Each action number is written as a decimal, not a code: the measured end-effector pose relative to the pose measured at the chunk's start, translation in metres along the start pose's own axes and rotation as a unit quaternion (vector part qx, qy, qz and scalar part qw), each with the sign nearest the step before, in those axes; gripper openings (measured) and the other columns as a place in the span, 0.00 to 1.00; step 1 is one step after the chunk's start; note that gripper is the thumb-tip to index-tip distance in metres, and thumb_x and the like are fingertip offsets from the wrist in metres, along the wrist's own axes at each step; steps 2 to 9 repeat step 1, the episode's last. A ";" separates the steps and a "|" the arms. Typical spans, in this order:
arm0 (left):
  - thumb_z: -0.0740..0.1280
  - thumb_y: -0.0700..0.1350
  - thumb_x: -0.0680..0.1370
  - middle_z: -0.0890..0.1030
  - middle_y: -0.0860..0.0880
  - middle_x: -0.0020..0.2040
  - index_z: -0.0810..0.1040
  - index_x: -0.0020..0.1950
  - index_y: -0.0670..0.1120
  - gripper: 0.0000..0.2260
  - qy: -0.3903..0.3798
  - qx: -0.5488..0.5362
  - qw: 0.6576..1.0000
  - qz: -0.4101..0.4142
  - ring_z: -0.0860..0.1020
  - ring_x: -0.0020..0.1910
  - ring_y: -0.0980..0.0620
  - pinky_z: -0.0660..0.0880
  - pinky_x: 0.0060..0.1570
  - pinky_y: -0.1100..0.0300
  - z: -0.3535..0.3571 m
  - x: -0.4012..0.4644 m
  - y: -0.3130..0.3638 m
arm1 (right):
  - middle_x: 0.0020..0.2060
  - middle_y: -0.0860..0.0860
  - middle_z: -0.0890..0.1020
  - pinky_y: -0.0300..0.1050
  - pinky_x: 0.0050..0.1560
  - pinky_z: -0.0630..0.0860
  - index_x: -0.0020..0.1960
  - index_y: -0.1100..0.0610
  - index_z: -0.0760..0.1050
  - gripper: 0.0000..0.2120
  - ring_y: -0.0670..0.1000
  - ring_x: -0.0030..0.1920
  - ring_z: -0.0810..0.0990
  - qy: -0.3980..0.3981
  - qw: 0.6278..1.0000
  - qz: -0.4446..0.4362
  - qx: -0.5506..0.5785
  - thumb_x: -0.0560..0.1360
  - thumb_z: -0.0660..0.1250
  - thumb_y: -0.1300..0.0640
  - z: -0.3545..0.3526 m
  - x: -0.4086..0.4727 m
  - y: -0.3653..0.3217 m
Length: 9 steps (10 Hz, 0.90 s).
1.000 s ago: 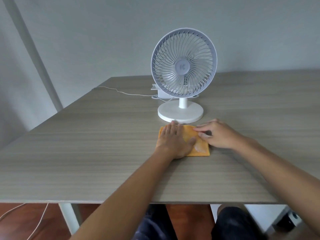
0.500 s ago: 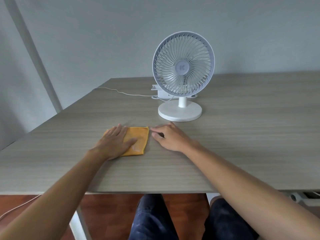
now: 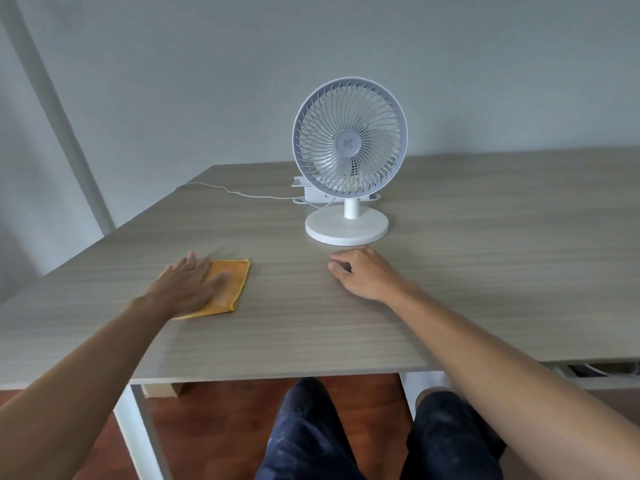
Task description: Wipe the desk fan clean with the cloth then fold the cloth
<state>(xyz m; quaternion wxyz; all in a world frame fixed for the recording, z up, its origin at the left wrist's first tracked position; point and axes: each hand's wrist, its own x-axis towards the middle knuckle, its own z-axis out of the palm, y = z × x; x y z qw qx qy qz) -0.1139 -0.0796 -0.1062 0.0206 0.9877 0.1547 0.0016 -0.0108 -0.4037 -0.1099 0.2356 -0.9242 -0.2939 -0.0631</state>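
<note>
The white desk fan (image 3: 349,143) stands upright on its round base (image 3: 346,227) at the middle back of the wooden desk (image 3: 485,271). A folded orange cloth (image 3: 232,282) lies flat on the desk to the left of the fan. My left hand (image 3: 187,289) rests palm down on the cloth's left part, fingers spread and flat, covering much of it. My right hand (image 3: 363,273) lies on the bare desk just in front of the fan base, fingers loosely curled, holding nothing and well apart from the cloth.
A white power strip (image 3: 313,192) with a thin white cable (image 3: 235,192) lies behind the fan, the cable running to the desk's left back edge. A grey wall is behind. My legs (image 3: 311,438) are under the desk's front edge.
My left hand has slid the folded cloth leftward, away from the fan base. My right hand has come off the cloth and now rests alone in front of the fan.
</note>
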 end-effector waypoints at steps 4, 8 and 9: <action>0.43 0.69 0.78 0.51 0.38 0.80 0.52 0.80 0.45 0.38 0.013 -0.034 0.999 -0.002 0.49 0.80 0.42 0.48 0.77 0.44 -0.003 0.003 0.035 | 0.63 0.53 0.79 0.54 0.63 0.74 0.63 0.51 0.76 0.20 0.56 0.66 0.73 0.026 0.998 0.048 -0.008 0.78 0.57 0.43 -0.011 -0.005 0.012; 0.43 0.69 0.78 0.51 0.38 0.80 0.52 0.80 0.45 0.38 0.013 -0.034 0.999 -0.002 0.49 0.80 0.42 0.48 0.77 0.44 -0.003 0.003 0.035 | 0.63 0.53 0.79 0.54 0.63 0.74 0.63 0.51 0.76 0.20 0.56 0.66 0.73 0.026 0.998 0.048 -0.008 0.78 0.57 0.43 -0.011 -0.005 0.012; 0.43 0.69 0.78 0.51 0.38 0.80 0.52 0.80 0.45 0.38 0.013 -0.034 0.999 -0.002 0.49 0.80 0.42 0.48 0.77 0.44 -0.003 0.003 0.035 | 0.63 0.53 0.79 0.54 0.63 0.74 0.63 0.51 0.76 0.20 0.56 0.66 0.73 0.026 0.998 0.048 -0.008 0.78 0.57 0.43 -0.011 -0.005 0.012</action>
